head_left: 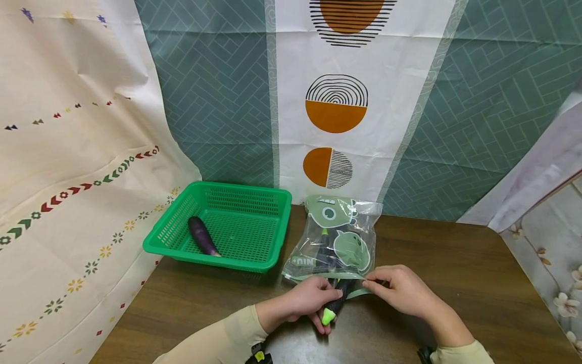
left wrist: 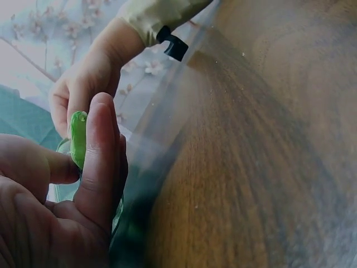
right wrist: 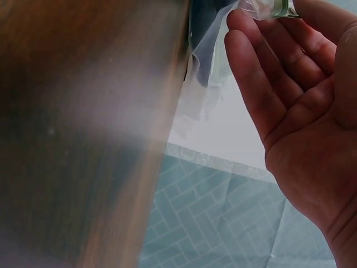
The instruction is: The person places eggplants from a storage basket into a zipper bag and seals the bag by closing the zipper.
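My left hand (head_left: 306, 301) pinches a dark eggplant (head_left: 337, 302) between thumb and fingers, its bright green stem end toward me. The eggplant's far part lies at the mouth of a clear zip bag (head_left: 300, 247) printed with green cartoon figures. With thumb and fingertips my right hand (head_left: 400, 289) pinches the right side of the bag's green-edged opening. Through the plastic another dark eggplant (head_left: 324, 247) shows, green tip away from me. In the left wrist view the green stem end (left wrist: 78, 139) stands between thumb and fingers. The right wrist view shows the bag's edge (right wrist: 262, 8) at the fingertips.
A green plastic basket (head_left: 273, 255) stands left of the bag, holding one purple eggplant (head_left: 203, 236). Both are on a dark wooden table (head_left: 436, 242). Patterned cloths hang behind the table and along its left side.
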Demonstrator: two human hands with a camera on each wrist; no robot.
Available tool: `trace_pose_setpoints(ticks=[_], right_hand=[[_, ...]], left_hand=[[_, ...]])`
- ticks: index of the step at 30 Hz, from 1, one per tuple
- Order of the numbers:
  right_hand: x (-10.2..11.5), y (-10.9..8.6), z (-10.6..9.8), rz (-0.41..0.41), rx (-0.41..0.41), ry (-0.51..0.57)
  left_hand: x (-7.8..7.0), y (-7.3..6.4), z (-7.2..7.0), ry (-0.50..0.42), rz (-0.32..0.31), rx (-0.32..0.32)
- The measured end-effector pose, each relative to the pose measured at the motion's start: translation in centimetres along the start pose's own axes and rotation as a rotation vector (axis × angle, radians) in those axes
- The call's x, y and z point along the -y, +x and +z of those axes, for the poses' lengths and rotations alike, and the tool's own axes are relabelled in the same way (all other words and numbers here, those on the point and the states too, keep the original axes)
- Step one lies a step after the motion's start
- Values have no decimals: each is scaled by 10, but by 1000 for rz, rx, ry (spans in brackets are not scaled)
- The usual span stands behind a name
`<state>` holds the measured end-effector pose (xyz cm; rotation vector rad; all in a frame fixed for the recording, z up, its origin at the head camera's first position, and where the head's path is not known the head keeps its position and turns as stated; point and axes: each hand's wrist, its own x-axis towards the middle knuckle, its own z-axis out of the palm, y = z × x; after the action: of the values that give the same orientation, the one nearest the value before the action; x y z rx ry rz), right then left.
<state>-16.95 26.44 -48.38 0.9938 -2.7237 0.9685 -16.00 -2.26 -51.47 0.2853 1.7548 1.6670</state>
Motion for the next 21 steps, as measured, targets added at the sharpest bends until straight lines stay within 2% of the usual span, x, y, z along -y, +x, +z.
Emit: trace_pose_setpoints(ticks=[6, 15, 18, 21], right_hand=[[0, 0, 1, -3, -4, -9], [0, 0, 0, 2, -9, -17], [-1, 0, 0, 4, -9, -22], [-2, 0, 0, 5, -9, -28]], left_hand=[[3, 3, -1, 2, 9, 21], [3, 2, 0, 16, -11, -15], [2, 3, -3, -29, -20, 19], [0, 4, -8, -99, -31, 79]])
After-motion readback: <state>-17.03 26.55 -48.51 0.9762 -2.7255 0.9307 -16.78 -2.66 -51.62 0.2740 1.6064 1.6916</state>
